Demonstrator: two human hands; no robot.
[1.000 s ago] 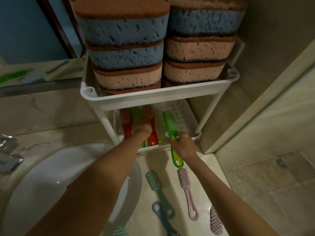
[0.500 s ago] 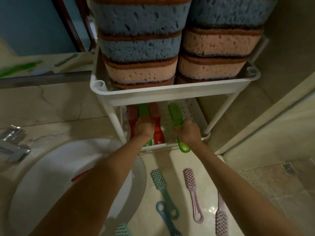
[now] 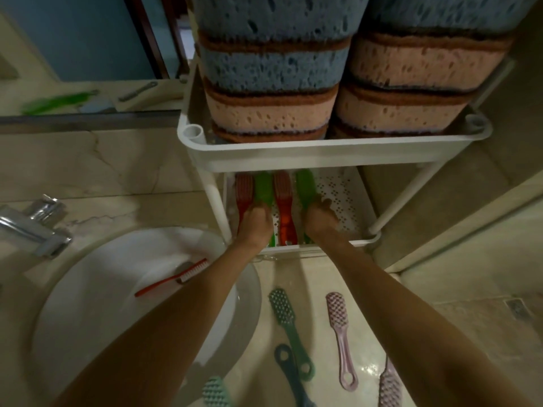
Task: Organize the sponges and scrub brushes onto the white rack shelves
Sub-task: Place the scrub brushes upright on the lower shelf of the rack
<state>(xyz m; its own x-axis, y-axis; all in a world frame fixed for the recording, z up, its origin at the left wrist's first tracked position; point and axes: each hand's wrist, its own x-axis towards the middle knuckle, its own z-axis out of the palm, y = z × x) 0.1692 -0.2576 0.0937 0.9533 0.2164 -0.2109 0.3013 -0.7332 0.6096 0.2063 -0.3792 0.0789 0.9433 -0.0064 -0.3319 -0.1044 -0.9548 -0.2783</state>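
The right hand [image 3: 320,221] pushed the green brush [image 3: 305,188] fully onto the lower shelf [image 3: 346,189] — a second before, its handle loop hung out past the front rim. It now lay in line beside the red brush [image 3: 283,207]. The left hand [image 3: 254,226] slid a little further in over the other green brush [image 3: 263,190] — and a red-handled brush [image 3: 176,279] in the basin [image 3: 88,304] came into view.

The sponge stacks [image 3: 273,69] ran off the top edge. Each hand [image 3: 255,224] hid the brush handles beneath it, so neither grip could be told. The mirror's reflection [image 3: 58,99] was blurred.
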